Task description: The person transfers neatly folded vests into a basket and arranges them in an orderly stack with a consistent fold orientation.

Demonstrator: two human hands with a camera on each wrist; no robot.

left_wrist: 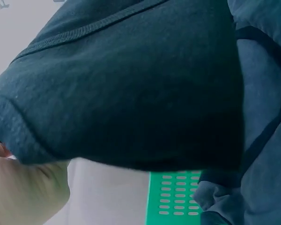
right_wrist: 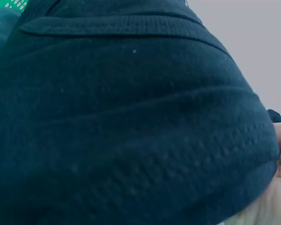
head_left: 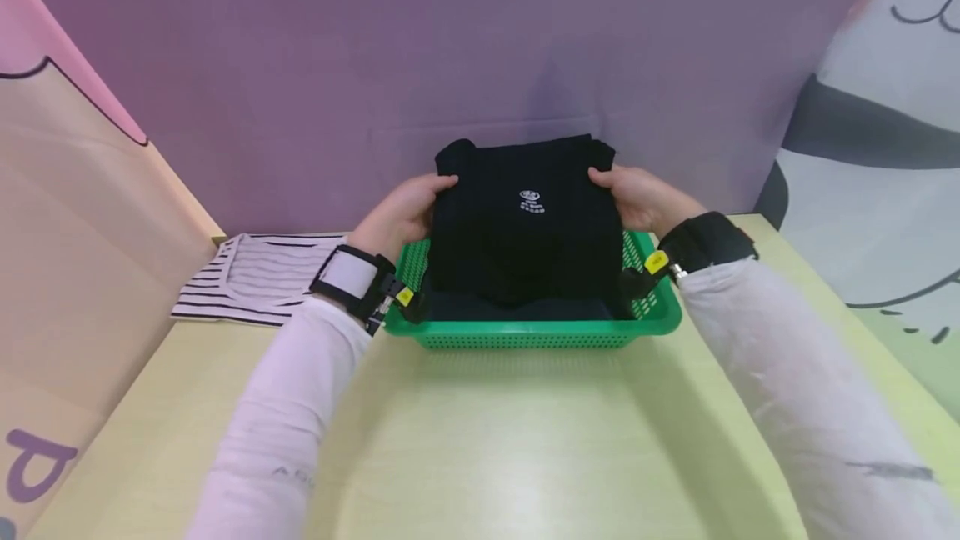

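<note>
A folded black T-shirt [head_left: 528, 232] with a small white print hangs over the green basket [head_left: 532, 330]. My left hand [head_left: 401, 211] pinches its left edge, thumb on the front. On the opposite edge, my right hand [head_left: 637, 197] grips the cloth the same way. Dark cloth fills much of the left wrist view, with part of the left hand [left_wrist: 28, 187] at the lower left. In the right wrist view the shirt [right_wrist: 131, 117] covers nearly everything, and the right hand [right_wrist: 271, 187] shows at the right edge. Other dark clothing [left_wrist: 267, 122] lies in the basket below.
A white top with black stripes [head_left: 270, 269] lies folded on the table [head_left: 487, 432], left of the basket. Behind the basket rises a purple backdrop [head_left: 480, 48]. Printed panels [head_left: 892, 190] stand along both sides.
</note>
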